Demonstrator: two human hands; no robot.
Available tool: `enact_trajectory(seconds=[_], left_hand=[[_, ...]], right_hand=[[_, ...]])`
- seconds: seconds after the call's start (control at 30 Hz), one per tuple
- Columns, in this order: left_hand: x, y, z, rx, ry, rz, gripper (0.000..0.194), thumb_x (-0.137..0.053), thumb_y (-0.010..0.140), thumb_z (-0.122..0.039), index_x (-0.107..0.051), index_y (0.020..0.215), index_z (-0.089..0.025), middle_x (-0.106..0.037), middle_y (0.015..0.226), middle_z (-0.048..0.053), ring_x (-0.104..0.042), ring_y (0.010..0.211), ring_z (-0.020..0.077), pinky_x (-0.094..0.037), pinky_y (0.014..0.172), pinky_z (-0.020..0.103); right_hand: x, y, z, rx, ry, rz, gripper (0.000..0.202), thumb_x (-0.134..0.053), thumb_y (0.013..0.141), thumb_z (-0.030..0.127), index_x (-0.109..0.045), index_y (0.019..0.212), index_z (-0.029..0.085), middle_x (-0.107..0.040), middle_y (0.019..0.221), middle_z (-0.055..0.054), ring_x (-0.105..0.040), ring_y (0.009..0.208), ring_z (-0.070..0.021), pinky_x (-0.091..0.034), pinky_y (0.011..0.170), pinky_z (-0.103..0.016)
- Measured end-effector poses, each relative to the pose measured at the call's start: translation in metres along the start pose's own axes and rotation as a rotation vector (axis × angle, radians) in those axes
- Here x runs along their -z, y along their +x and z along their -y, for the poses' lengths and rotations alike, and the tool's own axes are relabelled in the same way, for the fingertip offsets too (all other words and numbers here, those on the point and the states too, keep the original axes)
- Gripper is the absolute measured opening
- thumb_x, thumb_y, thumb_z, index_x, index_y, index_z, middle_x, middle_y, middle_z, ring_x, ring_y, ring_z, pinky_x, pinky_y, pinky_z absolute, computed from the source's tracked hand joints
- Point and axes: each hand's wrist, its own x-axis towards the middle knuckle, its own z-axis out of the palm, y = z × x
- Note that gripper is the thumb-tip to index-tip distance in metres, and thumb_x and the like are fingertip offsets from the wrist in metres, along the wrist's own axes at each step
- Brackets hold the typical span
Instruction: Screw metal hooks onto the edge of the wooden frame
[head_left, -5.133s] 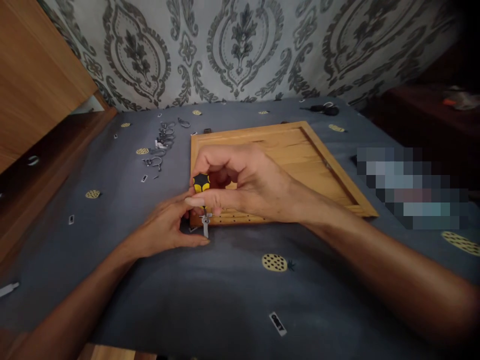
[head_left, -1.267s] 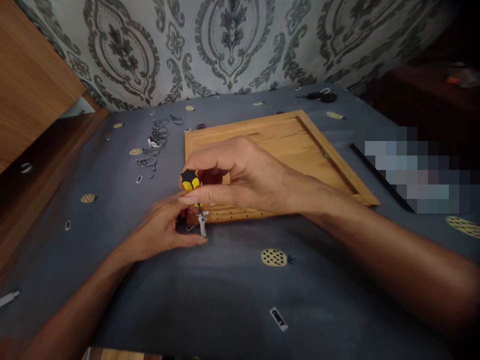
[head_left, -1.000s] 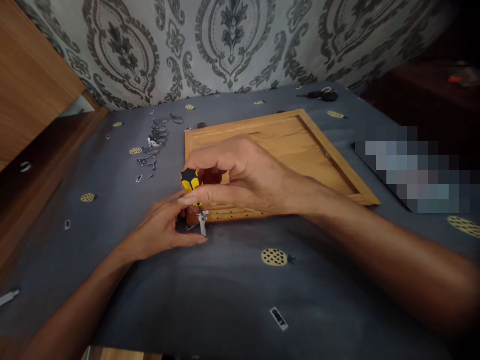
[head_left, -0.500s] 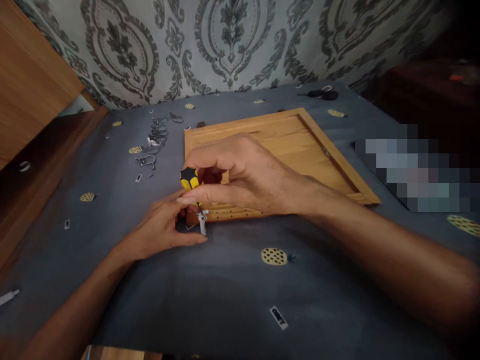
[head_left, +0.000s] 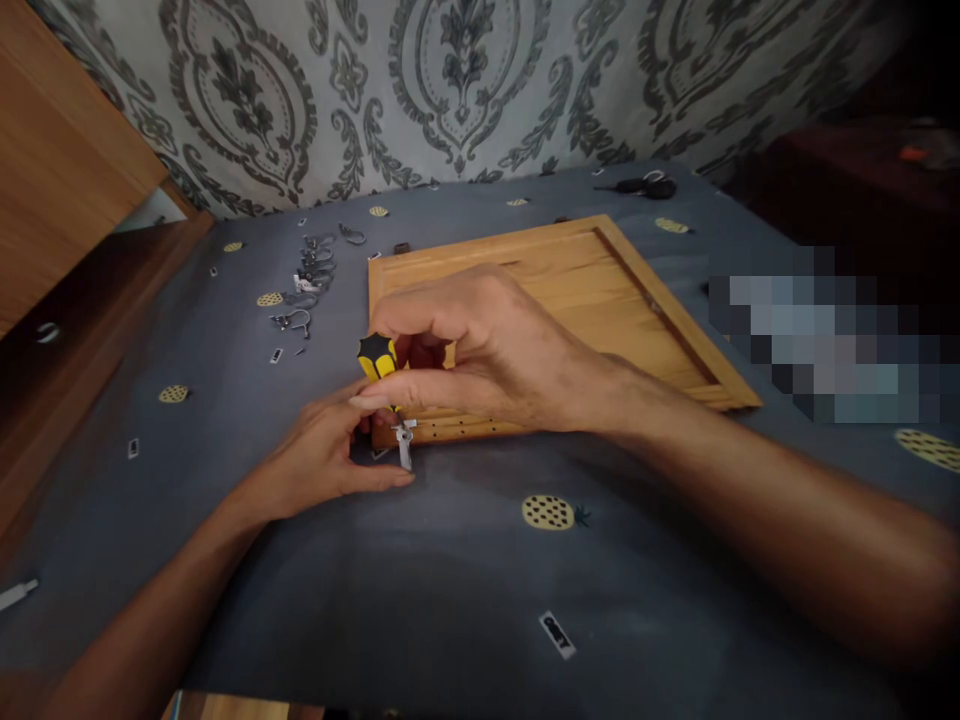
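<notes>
In the head view, my right hand [head_left: 502,350] is closed round a short screwdriver [head_left: 377,357] with a yellow and black handle. Its shaft points down at a small silvery metal bracket [head_left: 405,445] on the near left corner of a framed wooden panel [head_left: 555,270]. My left hand [head_left: 322,445] steadies the bracket, its thumb at the lower end and its fingers behind, partly hidden by my right hand. The screwdriver's tip meets the bracket's upper part; any screw there is too small to make out. Several small dark holes run along the panel's near edge.
Several metal clips or brackets [head_left: 315,260] lie on the blue pineapple-print cloth [head_left: 450,580] behind my left hand. A black-handled tool [head_left: 637,186] rests at the back right. Wooden furniture [head_left: 67,150] borders the left, a patterned curtain [head_left: 457,90] the back. A blurred-out patch covers the right.
The screwdriver's handle has turned and tilted very slightly to the left in my right hand. Both hands, the bracket and the panel stay in nearly the same place.
</notes>
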Motion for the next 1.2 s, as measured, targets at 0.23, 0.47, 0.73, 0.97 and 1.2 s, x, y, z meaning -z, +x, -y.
enact_trajectory(seconds=[0.23, 0.47, 0.73, 0.97, 1.2], left_hand=[[0.000, 0.001, -0.001, 0.012, -0.026, 0.005, 0.034, -0.076, 0.080, -0.052, -0.065, 0.089, -0.020, -0.064, 0.090, 0.002, -0.058, 0.077, 0.0183, -0.048, 0.066, 0.031], [0.000, -0.001, 0.004, 0.036, -0.043, 0.020, 0.038, -0.080, 0.078, -0.050, -0.062, 0.091, -0.019, -0.064, 0.085, 0.001, -0.058, 0.076, 0.0182, -0.048, 0.068, 0.032], [0.002, -0.001, 0.003, -0.014, -0.035, 0.019, 0.036, -0.081, 0.079, -0.048, -0.060, 0.090, -0.021, -0.063, 0.090, -0.002, -0.058, 0.075, 0.0161, -0.045, 0.068, 0.030], [0.002, 0.000, 0.002, 0.032, -0.033, 0.021, 0.038, -0.082, 0.076, -0.050, -0.060, 0.090, -0.021, -0.063, 0.087, -0.001, -0.058, 0.076, 0.0173, -0.045, 0.067, 0.030], [0.003, 0.000, 0.000, 0.050, -0.031, 0.027, 0.037, -0.081, 0.076, -0.048, -0.061, 0.092, -0.021, -0.063, 0.086, -0.001, -0.058, 0.076, 0.0174, -0.046, 0.067, 0.031]], right_hand=[[0.000, 0.000, 0.001, 0.006, 0.019, -0.008, 0.038, -0.067, 0.099, 0.032, -0.051, 0.070, 0.014, -0.041, 0.062, 0.008, -0.036, 0.060, -0.0048, -0.031, 0.056, -0.019], [0.007, 0.002, 0.009, -0.075, 0.093, -0.011, 0.032, -0.068, 0.097, 0.031, -0.057, 0.073, 0.013, -0.049, 0.065, 0.006, -0.041, 0.061, -0.0054, -0.034, 0.056, -0.020], [0.006, 0.001, 0.008, -0.150, 0.118, -0.085, 0.033, -0.068, 0.097, 0.035, -0.057, 0.073, 0.014, -0.048, 0.068, 0.005, -0.040, 0.062, -0.0062, -0.031, 0.057, -0.022], [0.004, 0.001, 0.003, -0.076, 0.063, -0.052, 0.030, -0.067, 0.097, 0.028, -0.057, 0.072, 0.013, -0.045, 0.064, 0.007, -0.040, 0.062, -0.0068, -0.031, 0.060, -0.024], [0.000, 0.000, -0.002, -0.061, 0.033, -0.038, 0.032, -0.065, 0.099, 0.031, -0.054, 0.075, 0.015, -0.046, 0.066, 0.007, -0.040, 0.063, -0.0071, -0.034, 0.060, -0.022]])
